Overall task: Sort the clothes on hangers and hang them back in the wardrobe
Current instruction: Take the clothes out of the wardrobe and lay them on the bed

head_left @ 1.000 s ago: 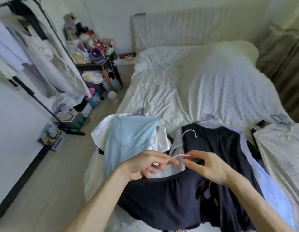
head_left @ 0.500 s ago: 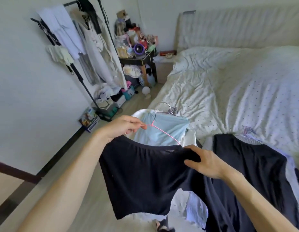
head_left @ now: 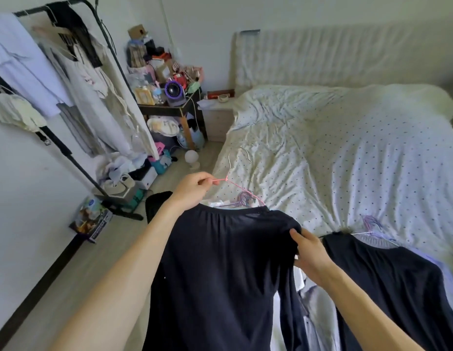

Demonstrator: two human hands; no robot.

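Note:
A black top (head_left: pixel 220 269) hangs in front of me on a thin pink hanger (head_left: pixel 235 186), lifted off the bed. My left hand (head_left: pixel 191 190) pinches the hanger near its hook. My right hand (head_left: pixel 310 254) grips the top's right shoulder. Another black garment (head_left: pixel 397 287) on a hanger lies on the bed (head_left: pixel 347 153) to the right, over a lilac piece. More hangers (head_left: pixel 243 200) peek out behind the held top. The black clothes rack (head_left: pixel 68 153) stands at the left with pale clothes (head_left: pixel 93 97) hanging on it.
A cluttered dark side table (head_left: pixel 174 110) and a small nightstand (head_left: pixel 217 117) stand between rack and bed. Boxes, bags and a round lamp (head_left: pixel 191 157) crowd the floor under the rack. A printed box (head_left: pixel 92 217) leans at the wall. Wooden floor (head_left: pixel 81 274) runs along the bed's left side.
The black top has been lifted off the bed and carried left and up. My view has turned toward the rack. My right hand moved from the hanger to the top's shoulder.

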